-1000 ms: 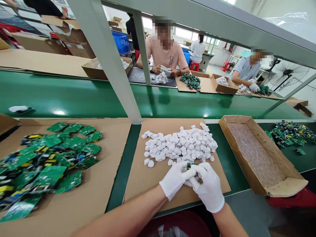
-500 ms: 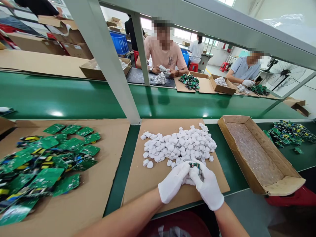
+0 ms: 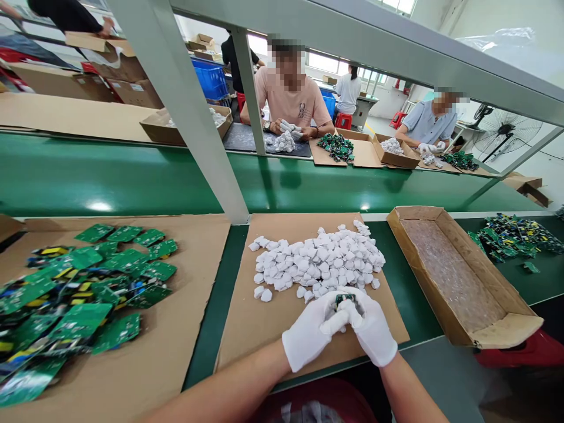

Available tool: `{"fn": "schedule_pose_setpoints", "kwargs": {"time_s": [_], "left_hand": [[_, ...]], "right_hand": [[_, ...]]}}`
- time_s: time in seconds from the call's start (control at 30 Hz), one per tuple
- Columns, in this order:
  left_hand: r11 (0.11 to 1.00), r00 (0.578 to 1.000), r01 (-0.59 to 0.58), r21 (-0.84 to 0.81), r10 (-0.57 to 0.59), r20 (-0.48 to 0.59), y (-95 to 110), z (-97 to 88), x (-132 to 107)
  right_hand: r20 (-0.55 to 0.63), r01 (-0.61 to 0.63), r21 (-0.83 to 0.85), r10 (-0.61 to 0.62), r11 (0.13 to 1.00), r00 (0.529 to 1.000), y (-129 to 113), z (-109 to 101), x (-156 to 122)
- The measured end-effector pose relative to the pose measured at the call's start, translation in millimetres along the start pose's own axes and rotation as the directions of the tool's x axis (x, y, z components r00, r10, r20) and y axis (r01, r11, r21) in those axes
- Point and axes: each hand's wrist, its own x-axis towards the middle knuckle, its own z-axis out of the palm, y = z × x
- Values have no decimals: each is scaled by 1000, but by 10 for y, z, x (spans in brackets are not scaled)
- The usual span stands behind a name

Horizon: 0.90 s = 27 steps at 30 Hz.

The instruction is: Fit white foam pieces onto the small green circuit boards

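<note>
Left hand [image 3: 311, 333], right hand [image 3: 374, 330]: both pinching green board [image 3: 345, 298] | over cardboard [image 3: 251, 332], toward right edge | gloves [image 3: 298, 351] could be letting it slip

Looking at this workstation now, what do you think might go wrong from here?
The small green board is held between the left hand and right hand, both gloved, so it might slip. If dropped, it could disturb the loose white pieces heaped just beyond the hands.
</note>
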Motion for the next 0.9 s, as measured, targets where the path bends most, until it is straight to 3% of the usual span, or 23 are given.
{"fn": "schedule_pose_setpoints", "kwargs": {"time_s": [0.07,0.2,0.33,0.5,0.7,0.9], "left_hand": [[1000,1000,-9,0,9,20,16,6,17],[988,993,101,-115,-93,79,46,-6,52],[935,967,248,-254,-224,117,19,-44,56],[861,950,313,-402,-275,151,-26,-84,39],[803,950,305,-513,-217,225,-57,-99,-2],[807,974,224,-547,-206,96,-137,-87,-27]], "right_hand": [[29,-17,45,15,999,999,5,-10,3],[140,-36,70,25,997,990,24,-82,-14],[21,36,-111,-33,993,999,29,-93,-40],[58,102,-85,-97,991,994,-24,-101,-53],[91,118,-167,-104,979,990,-106,-166,-103],[84,53,-226,-35,973,996,-202,-116,-97]]}}
